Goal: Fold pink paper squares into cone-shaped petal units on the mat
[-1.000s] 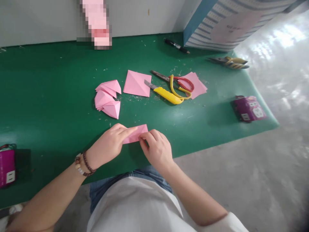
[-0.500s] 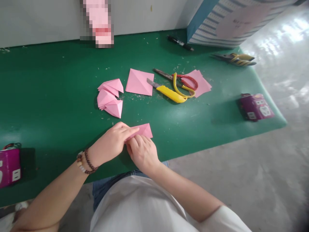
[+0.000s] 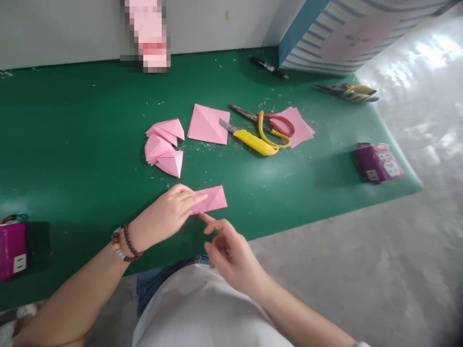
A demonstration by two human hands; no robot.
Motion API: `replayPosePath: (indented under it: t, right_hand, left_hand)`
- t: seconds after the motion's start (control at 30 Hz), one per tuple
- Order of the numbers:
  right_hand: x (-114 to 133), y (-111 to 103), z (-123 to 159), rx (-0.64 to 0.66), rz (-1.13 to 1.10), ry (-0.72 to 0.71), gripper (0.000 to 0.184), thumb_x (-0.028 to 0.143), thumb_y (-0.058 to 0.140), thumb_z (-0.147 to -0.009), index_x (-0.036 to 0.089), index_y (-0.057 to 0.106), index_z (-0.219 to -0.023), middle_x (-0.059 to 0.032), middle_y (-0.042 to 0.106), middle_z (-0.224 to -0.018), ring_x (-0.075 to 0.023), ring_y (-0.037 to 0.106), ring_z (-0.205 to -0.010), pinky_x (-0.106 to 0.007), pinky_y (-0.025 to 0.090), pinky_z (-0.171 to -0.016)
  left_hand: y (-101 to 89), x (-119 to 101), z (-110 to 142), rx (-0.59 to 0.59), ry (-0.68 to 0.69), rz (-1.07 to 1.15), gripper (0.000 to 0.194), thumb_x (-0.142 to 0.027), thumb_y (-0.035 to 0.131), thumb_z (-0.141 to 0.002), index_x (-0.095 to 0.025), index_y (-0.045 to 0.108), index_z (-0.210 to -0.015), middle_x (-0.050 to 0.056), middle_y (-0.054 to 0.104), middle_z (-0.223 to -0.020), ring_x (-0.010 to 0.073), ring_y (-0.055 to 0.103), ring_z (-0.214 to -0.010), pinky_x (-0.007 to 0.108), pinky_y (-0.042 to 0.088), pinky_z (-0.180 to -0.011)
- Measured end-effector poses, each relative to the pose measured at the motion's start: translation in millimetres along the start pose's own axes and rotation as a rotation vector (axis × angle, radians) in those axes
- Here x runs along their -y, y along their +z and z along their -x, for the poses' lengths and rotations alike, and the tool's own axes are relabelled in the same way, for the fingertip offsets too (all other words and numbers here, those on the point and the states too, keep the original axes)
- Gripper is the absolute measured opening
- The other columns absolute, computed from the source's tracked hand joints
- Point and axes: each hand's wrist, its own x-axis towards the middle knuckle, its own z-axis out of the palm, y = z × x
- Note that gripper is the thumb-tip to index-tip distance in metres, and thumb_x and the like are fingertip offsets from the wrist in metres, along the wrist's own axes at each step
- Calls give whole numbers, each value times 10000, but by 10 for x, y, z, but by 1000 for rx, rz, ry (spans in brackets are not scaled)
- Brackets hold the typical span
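Here's the green tabletop, glossy and flecked with pale scraps, and the folded pink paper lies at its near side. The left hand presses down on it, fingers together and outstretched; whether the thumb pinches it, I can't tell. The right hand is spread loosely, pinching nothing, its index finger right at the paper's lower edge, contact unclear.

Beyond the hands, folded pink pieces sit in an overlapping cluster, and a creased pink square lies just right of them. The yellow utility knife has its blade over that square, and scissors reach across loose pink sheets.

Farther out, a black pen and pliers lie near a striped box. A pale panel backs the table, and grey floor shines brightly at upper right.
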Motion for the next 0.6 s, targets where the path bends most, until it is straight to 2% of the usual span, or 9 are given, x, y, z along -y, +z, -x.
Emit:
replayPosePath:
  t: [0.1, 0.2, 0.33, 0.47, 0.6]
  right_hand:
    - [-37, 58, -27, 38, -9, 49, 179, 137, 493, -855, 255, 422, -969, -119, 493, -1470, -17, 481, -448, -220, 431, -434]
    - [-55, 37, -34, 4, -2, 73, 189, 146, 496, -858, 262, 418, -984, -110, 458, -1499, -15, 462, -452, -219, 440, -431]
    - [-107, -103, 2, -64, -53, 112, 155, 183, 486, -892, 271, 424, -1003, -97, 438, -1515, -14, 489, -439, -226, 453, -430]
    - [-203, -260, 36, -146, -125, 143, 106, 245, 473, -926, 274, 423, -1016, -99, 484, -1480, -29, 554, -437, -233, 468, -441]
    - [-258, -413, 10, -291, -141, 116, 143, 344, 515, -916, 252, 437, -993, -128, 526, -1436, -31, 537, -419, -231, 453, -412]
  left_hand:
    - [1, -1, 6, 1, 20, -13, 388, -59, 512, -927, -166, 551, -1298, 67, 673, -1158, 197, 565, -1091, 369, 556, -932]
    - [6, -3, 13, 5, 21, -19, 382, -52, 514, -923, -170, 559, -1283, 65, 670, -1173, 196, 562, -1111, 375, 549, -952]
    - [14, -7, 19, 3, 10, -17, 418, -17, 505, -906, -182, 555, -1287, 58, 670, -1174, 200, 561, -1111, 383, 545, -958]
    - [19, 1, 26, 7, 6, -1, 443, 13, 490, -888, -183, 564, -1279, 60, 668, -1178, 203, 560, -1116, 388, 538, -971]
    - [24, 13, 37, 17, -10, 13, 464, 17, 482, -882, -194, 561, -1288, 61, 648, -1230, 207, 539, -1170, 409, 509, -1018]
